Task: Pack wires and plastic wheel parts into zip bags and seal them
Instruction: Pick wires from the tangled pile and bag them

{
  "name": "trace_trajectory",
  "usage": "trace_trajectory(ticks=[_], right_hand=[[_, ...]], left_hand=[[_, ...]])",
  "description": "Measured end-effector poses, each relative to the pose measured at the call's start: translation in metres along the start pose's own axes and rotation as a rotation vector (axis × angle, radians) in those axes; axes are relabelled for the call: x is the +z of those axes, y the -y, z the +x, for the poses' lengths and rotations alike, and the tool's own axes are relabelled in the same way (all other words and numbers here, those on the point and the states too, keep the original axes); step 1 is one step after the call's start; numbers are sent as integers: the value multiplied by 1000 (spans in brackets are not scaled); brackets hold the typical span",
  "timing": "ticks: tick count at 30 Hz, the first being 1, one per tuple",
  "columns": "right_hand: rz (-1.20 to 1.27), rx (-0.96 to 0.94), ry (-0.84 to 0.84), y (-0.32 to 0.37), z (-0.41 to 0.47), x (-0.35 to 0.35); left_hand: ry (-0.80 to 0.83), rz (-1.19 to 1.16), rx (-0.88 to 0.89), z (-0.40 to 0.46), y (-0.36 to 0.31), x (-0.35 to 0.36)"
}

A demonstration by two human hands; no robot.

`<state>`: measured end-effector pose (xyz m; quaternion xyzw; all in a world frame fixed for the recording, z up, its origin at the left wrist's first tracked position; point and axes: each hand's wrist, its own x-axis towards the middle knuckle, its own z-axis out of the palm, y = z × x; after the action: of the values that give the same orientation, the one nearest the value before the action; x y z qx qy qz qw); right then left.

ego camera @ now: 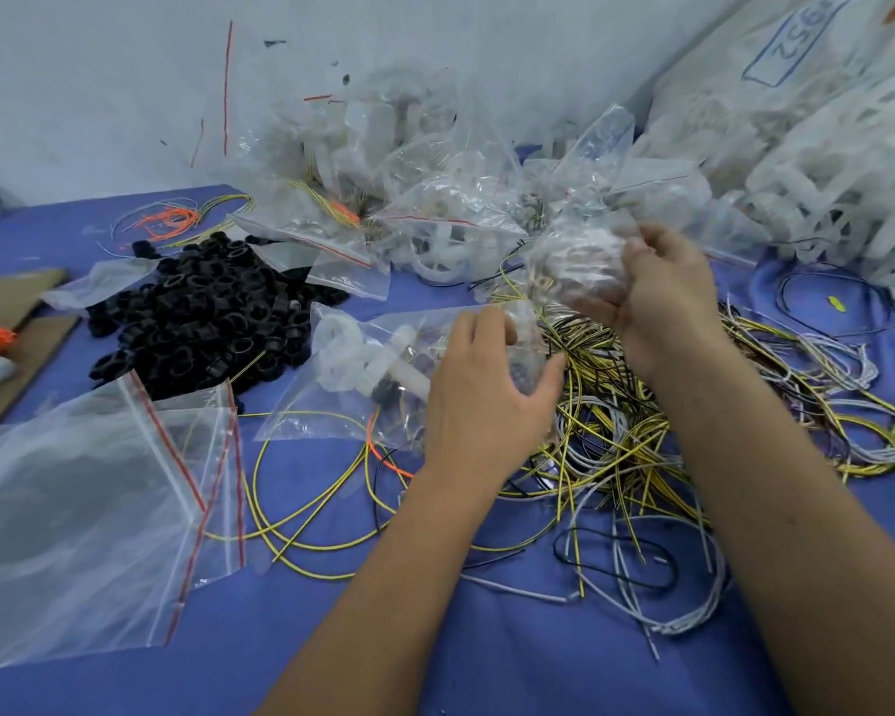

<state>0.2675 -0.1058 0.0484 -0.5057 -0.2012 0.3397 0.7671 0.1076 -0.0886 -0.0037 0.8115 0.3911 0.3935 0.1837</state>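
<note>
**A:** Head view, the only one. Landmark: the black ring pile (pixel 197 312). Your right hand (pixel 662 297) is well right of it, fingers curled round a filled zip bag (pixel 580 266) held above the wire tangle (pixel 616 421). White plastic shows inside the bag; the frame is too blurred to tell whether its strip is closed.

**B:** And the left hand (pixel 487 385)?

**A:** Between the pile and your right hand, lower down. Its fingers are curved over the right edge of a second bag (pixel 363 374) lying flat just right of the pile, with white wheel parts (pixel 347 354) and a dark piece inside. Looks like a light hold on the plastic; contact partly hidden.

**B:** Empty bags?

**A:** A stack of empties (pixel 94 514) with red zip lines lies below-left of the pile. Finished bags are heaped beyond it, toward the wall.

**B:** Risks from here?

**A:** Judgement only: yellow wires hang under your lifted bag. If one sits across the mouth, the zip will not close along its length. Lifting further may drag the tangle along. The flat bag's mouth cannot be read; if open, a tug from your left hand could spill parts onto the blue cloth (pixel 435 653).
</note>
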Motion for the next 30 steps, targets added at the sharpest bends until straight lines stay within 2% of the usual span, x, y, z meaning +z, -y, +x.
trace_trajectory(ticks=[2,4,7,11,14,16,20,25,28,30], right_hand=[[340,-1,52,-5,-10,2],[579,40,149,-5,-18,5],[627,81,284,-3,-27,7],[254,-7,368,-10,-36,13],[-53,-67,301,-16,-39,18],[-218,-126,262,-20,-39,18],[-528,-238,319,-24,-38,15],[-872,-337,579,-29,-45,20],[-722,-293,535,-41,-50,26],[-408,-133,568,-42,-58,31]], left_hand=[[74,53,-83,0,4,4],[58,58,-152,2,9,4],[2,-14,-246,5,15,2],[-137,-173,-344,9,16,-4],[-320,-358,-468,11,14,-10],[-425,-431,-483,12,11,-13],[-523,-426,-357,10,8,-17],[-498,-232,-20,5,4,-17],[-486,-168,153,0,-6,-15],[-500,-175,229,-3,-12,-15]])
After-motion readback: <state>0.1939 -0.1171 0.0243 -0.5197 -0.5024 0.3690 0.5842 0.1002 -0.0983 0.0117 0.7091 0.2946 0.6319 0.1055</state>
